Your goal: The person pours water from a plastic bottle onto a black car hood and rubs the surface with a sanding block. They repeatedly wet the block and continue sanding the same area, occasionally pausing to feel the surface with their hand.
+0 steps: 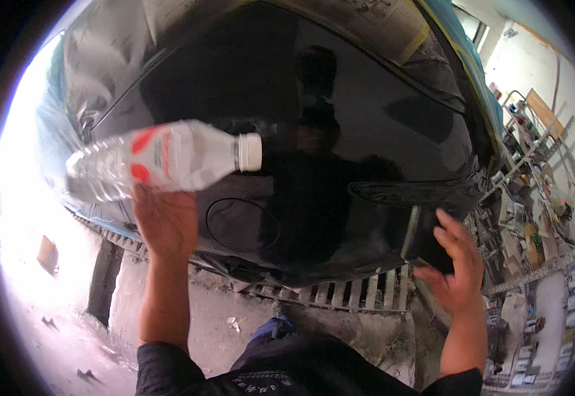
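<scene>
My left hand point(164, 221) grips a clear plastic bottle point(162, 160) with a red-and-white label and a white cap, held on its side with the cap pointing right, in front of a glossy black car body panel point(340, 112). My right hand point(458, 261) presses a dark flat sanding block point(421, 239) against the lower right of that panel. A round fuel-flap outline point(240, 223) lies between the two hands. The wet panel mirrors the dark shape of a person.
Masking paper and blue plastic sheeting point(393, 26) cover the car around the panel. A metal floor grate point(347, 290) runs below it on dirty concrete. Shelves crowded with cans and bottles point(538, 198) stand at the right.
</scene>
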{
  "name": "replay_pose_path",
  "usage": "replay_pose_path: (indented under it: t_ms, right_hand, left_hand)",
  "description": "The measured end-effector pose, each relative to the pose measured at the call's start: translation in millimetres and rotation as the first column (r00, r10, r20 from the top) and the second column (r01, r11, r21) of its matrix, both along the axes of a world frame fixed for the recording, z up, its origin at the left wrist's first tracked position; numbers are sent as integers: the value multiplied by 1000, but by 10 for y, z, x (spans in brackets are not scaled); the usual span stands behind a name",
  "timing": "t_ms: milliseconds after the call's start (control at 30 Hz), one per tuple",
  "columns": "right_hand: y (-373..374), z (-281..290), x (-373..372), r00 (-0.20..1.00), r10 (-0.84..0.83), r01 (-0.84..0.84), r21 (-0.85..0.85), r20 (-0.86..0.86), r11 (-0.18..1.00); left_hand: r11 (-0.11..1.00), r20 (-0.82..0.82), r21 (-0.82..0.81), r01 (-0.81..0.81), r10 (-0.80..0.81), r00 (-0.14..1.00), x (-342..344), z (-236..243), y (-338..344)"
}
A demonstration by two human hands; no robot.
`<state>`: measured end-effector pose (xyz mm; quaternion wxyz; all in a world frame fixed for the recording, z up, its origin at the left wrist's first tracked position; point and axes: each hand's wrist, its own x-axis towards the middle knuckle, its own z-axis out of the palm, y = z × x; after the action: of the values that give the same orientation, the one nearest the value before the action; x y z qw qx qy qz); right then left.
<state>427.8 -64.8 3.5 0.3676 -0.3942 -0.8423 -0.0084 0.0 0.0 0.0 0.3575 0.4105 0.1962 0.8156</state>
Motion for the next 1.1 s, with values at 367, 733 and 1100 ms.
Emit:
replay_pose_path:
  t_ms: [367,733,1100]
  right_hand:
    - [1329,595,-897,900,57,-206,305,432,930]
    - [1766,567,-989,871,109,-279,301,478,912]
    - [1870,548,-1037,891,85,-280,394,445,875]
  left_hand:
    - [916,-355,276,293,-186,916,-242,655,1262]
    - [858,-195,218,465,-428,882,-966,494,1754]
    - [932,-229,205,298,-250,941,-1089,326,1713]
